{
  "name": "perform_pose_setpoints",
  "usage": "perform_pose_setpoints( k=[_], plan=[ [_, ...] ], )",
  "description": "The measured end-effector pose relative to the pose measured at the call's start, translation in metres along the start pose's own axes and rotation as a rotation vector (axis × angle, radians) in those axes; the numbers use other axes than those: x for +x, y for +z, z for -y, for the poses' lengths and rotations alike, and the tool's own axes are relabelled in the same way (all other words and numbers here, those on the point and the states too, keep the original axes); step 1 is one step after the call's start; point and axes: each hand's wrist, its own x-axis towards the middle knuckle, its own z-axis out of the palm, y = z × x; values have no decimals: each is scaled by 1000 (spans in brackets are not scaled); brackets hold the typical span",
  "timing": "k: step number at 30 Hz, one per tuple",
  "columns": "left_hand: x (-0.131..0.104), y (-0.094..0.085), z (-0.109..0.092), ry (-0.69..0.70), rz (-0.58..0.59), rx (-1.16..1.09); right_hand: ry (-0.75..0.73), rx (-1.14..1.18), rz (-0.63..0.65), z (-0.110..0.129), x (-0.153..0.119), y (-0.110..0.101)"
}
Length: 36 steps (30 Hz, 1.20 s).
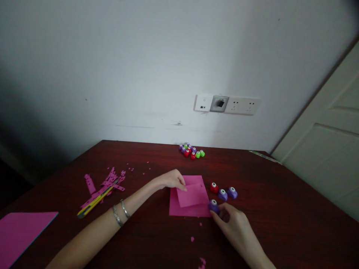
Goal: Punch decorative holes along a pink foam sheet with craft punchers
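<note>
My left hand (173, 179) pinches the upper left part of a small pink paper piece (192, 197), which lies over a larger pink sheet (174, 210). A small dark hole shows near the small piece's upper right corner. In my right hand (234, 220) is a purple craft punch (213, 206) with a white round button, gripped between thumb and fingers at the right edge of the sheet. Just beyond it stand a red punch (214, 187) and two more purple punches (223, 194).
A yellow utility knife (98, 201) rests on pink paper scraps (90, 184) at the left. Pink sheets (25, 231) lie at the near left corner. Several coloured punches (193, 155) cluster by the wall. Tiny pink cutouts (192, 239) dot the dark red table (157, 239). A ruler-like strip (265, 157) lies far right.
</note>
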Motion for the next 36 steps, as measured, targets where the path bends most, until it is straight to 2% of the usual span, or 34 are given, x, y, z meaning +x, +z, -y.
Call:
perform_pose_setpoints(
  k=[10, 22, 29, 36],
  plan=[
    [-8, 0, -11, -12, 11, -57, -1, 26, -19, 4, 0, -4],
    [-5, 0, -7, -15, 22, -72, -67, 12, -93, 6, -1, -4],
    [-2, 3, -1, -7, 14, -141, -88, -10, -90, 1, 0, 0],
    [-2, 6, -5, -29, 23, -213, -102, -22, -112, 0, -1, 1]
  ],
)
